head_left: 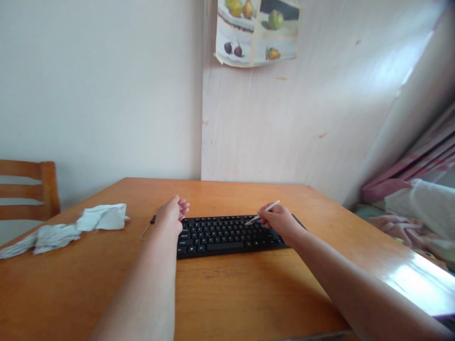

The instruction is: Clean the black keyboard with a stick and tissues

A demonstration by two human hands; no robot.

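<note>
A black keyboard (225,234) lies flat on the wooden table, its left part hidden behind my left forearm. Pinched in the fingers of my right hand (279,221) is a slim white pen-like stick (272,206), slanting down to the left. Its thin tip meets or hovers just over the keys right of the middle; I cannot tell which. At the keyboard's left end, my left hand (172,214) is turned on its side with loosely bent fingers slightly apart. Nothing shows in those fingers. A thin pale strand (145,232) shows left of that wrist.
Crumpled white tissues (101,217) lie on the left of the table (220,293). A wooden chair (50,189) stands beyond the left edge. Behind the table is a wall with fruit pictures (258,31). Cloth and bedding (401,213) are heaped at the right.
</note>
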